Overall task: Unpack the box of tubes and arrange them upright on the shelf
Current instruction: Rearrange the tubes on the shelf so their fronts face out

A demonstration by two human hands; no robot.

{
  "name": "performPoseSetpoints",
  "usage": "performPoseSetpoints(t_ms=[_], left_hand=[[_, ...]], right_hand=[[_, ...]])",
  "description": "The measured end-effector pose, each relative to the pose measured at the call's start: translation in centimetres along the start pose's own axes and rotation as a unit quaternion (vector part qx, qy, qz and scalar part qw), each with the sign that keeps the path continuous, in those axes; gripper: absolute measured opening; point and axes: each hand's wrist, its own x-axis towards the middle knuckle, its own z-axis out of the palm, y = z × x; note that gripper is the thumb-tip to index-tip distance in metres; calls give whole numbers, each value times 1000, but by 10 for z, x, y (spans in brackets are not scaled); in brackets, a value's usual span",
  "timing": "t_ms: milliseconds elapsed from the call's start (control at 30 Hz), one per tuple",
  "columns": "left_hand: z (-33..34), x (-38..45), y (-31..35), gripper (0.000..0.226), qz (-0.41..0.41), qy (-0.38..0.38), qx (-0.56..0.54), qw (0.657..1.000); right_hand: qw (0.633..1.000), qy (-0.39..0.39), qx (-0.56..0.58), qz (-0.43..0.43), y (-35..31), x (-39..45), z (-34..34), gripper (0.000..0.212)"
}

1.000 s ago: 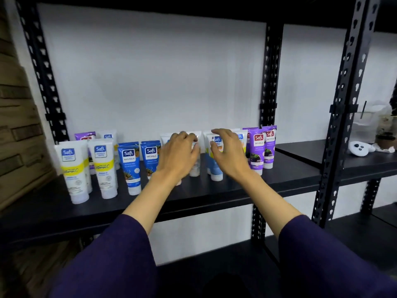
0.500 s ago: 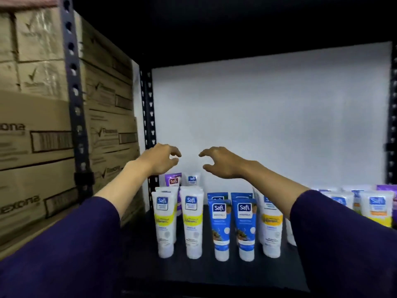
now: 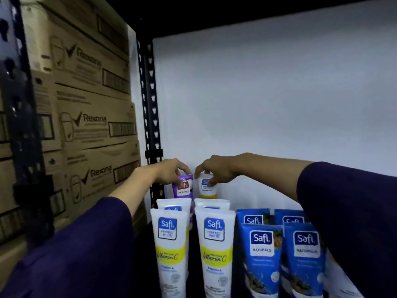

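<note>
Nearest stand the white Vitamin C tubes and blue tubes, upright on the shelf. Behind them, the left hand pinches the purple tube at the back; the right hand pinches the small white tube. This looks like back-row straightening; next, each grip should release gently so both stay upright.

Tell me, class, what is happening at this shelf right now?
A person is reaching to the back of the shelf. The left hand grips a purple tube, and the right hand grips a small white tube. In front, white tubes and blue tubes already stand upright in rows.
</note>
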Motion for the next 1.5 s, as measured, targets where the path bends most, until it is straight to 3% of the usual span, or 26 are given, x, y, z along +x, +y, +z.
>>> performPoseSetpoints(t_ms=[233,367,567,667,767,1067,1367,1500], left_hand=[[6,-8,-5,33,25,80,-58,995],[-19,-26,10,34,57,175,-81,980],[-79,-78,75,53,122,377,-74,915],[-95,-109,113,64,156,424,-103,886],[-94,-143,155,56,164,463,-94,866],[-6,-205,234,41,192,418,-221,860],[127,-201,250,40,182,316,-268,892],[148,-195,249,46,173,324,-273,889]], right_hand=[[998,44,52,7,4,-8,-5,43],[988,135,54,44,12,-34,-32,39],[914,354,158,121,9,-99,-93,43],[864,437,199,152,1,-131,-113,42],[847,466,199,159,-11,-168,-120,35],[856,443,195,179,-49,-278,-77,26],[876,397,161,224,-36,-333,7,29],[879,380,180,225,-28,-341,38,30]])
